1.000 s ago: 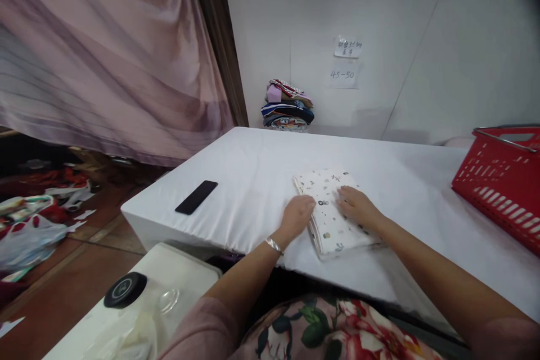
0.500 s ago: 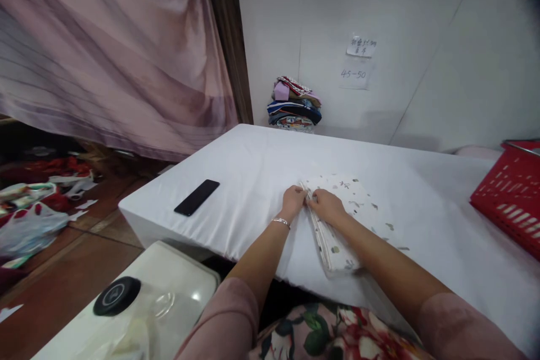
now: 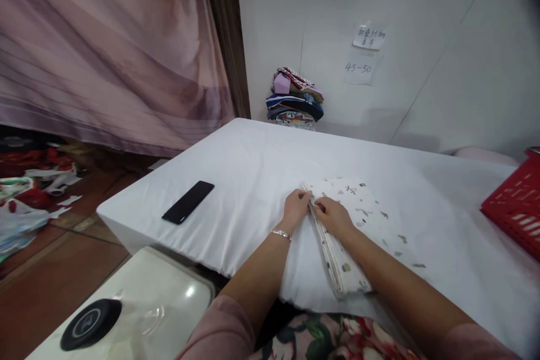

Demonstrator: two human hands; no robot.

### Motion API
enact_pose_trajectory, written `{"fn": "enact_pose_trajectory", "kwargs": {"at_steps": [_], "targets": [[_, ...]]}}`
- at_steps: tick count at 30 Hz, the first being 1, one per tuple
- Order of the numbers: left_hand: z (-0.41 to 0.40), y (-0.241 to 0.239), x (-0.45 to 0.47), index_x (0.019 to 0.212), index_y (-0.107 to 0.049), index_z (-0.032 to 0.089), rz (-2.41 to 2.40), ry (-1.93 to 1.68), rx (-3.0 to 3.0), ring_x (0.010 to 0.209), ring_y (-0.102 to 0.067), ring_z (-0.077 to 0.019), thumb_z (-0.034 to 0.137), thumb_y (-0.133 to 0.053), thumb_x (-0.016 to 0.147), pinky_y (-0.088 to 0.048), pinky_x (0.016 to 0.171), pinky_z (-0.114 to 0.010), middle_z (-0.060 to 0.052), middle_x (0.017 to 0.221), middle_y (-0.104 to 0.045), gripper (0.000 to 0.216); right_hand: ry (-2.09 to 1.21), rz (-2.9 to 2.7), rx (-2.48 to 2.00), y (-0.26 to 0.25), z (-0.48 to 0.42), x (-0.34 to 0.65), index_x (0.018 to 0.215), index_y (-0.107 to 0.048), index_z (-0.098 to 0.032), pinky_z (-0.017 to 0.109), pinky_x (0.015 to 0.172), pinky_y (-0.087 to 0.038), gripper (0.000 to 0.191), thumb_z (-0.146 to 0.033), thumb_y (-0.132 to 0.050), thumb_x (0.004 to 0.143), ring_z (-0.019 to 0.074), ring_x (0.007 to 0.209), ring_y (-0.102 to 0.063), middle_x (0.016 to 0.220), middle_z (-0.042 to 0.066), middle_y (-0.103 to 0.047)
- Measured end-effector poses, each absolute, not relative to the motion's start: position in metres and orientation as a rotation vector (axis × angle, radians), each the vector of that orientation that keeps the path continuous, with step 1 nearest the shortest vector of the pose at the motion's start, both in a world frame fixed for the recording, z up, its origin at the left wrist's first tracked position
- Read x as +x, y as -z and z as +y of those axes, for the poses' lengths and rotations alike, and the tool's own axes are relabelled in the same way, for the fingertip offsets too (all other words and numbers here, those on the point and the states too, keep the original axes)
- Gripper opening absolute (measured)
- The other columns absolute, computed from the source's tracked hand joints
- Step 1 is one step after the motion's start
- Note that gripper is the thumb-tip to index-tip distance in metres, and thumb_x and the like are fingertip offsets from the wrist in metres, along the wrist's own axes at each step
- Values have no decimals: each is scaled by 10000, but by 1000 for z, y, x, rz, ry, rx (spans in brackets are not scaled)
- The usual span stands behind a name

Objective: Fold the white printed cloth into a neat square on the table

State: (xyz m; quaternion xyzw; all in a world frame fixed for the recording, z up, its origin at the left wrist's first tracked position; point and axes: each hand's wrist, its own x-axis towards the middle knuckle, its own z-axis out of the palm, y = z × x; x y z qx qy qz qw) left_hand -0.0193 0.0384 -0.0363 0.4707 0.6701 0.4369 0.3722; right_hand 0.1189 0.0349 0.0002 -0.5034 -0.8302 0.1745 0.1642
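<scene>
Since the earliest frame, the right hand (image 3: 335,218) has been shifted from the top of the printed cloth (image 3: 346,270) to its left edge, beside the left hand (image 3: 296,206), and part of the cloth is now seen spread farther right. The fingers of both hands appear closed on that layered edge. The step in hand is judged to be a separating of layers; for the next move, aligned edges would be called for. The cloth is laid on the white surface (image 3: 253,174), between a black phone (image 3: 188,202) and a red basket (image 3: 517,202). Beyond, fabrics (image 3: 295,98) are stacked before the wall (image 3: 337,0), where handwritten notes (image 3: 358,67) are fixed; a pink curtain (image 3: 126,39) is hung at the left.
</scene>
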Motion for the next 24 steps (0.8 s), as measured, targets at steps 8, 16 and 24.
{"fn": "enact_pose_trajectory", "kwargs": {"at_steps": [8,16,24], "targets": [[46,30,-20,1015,-546,174,1890,-1008,1210,794,-649,-180,570,-556,782,-469,699,-269,-72,947,-682,459,-678,-2354,-1166,-8,19,161,916,-643,-228,291,763,-452,267,-364,-418,869,184,888,-580,1005,46,-623],[82,5,-28,1155,-546,155,2032,-661,1561,1179,-507,-297,578,-512,774,-409,910,-355,-163,1271,-553,570,-405,-2064,-2054,7,-3,295,1346,-433,-121,440,942,-413,666,-554,-386,843,324,1161,-507,1303,176,-520],[107,-8,-33,1003,-645,155,1907,-426,1637,1132,-552,-298,401,-684,639,-421,859,-284,-154,1208,-611,441,-704,-1843,-2106,26,-22,323,1357,-437,-182,375,815,-486,731,-600,-502,761,296,943,-638,1042,105,-684]]}}
